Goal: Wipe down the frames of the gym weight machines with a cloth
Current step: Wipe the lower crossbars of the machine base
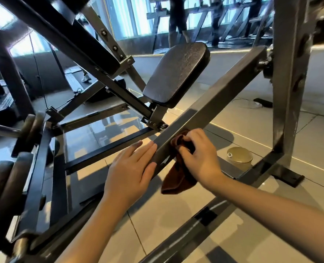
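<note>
A grey square steel beam of the weight machine's frame runs diagonally from upper right down to the centre. My right hand grips a dark brown cloth and holds it against the beam's lower right side; the cloth's loose end hangs below the beam. My left hand rests on the beam's lower end with straight fingers, just left of the cloth. A black padded seat stands behind the beam.
A thick upright frame post rises at the right, with a foot plate on the tiled floor. A round tin sits on the floor beyond my right hand. Weight plates hang at the left. People stand by the far windows.
</note>
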The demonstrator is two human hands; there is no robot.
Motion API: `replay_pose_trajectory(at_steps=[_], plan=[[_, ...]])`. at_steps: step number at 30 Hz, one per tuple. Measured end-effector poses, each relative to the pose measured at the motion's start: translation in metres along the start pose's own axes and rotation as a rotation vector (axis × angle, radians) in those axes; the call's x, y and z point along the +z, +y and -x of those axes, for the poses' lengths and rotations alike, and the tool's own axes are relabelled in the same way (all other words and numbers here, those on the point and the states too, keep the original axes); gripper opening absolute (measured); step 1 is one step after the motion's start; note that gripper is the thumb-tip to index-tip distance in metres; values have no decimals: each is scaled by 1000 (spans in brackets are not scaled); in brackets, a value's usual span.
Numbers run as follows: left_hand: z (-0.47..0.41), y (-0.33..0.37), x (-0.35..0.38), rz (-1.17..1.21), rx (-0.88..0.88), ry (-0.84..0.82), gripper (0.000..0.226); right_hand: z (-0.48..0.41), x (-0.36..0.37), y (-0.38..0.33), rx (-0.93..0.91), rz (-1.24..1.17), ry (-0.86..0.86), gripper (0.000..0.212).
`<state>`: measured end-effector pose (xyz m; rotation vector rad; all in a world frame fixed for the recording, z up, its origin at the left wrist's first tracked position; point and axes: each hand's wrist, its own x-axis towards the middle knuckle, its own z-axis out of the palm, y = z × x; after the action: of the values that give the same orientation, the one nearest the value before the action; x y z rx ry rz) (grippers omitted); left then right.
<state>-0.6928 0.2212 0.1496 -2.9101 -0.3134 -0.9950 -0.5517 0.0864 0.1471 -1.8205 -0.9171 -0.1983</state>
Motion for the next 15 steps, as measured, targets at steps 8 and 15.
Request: replay_pose_trajectory(at_steps=[8, 15], plan=[[-1, -3, 2, 11, 13, 21, 48, -12, -2, 7, 67, -128, 270, 26], [1, -4, 4, 2, 11, 5, 48, 23, 32, 2, -28, -107, 169, 5]])
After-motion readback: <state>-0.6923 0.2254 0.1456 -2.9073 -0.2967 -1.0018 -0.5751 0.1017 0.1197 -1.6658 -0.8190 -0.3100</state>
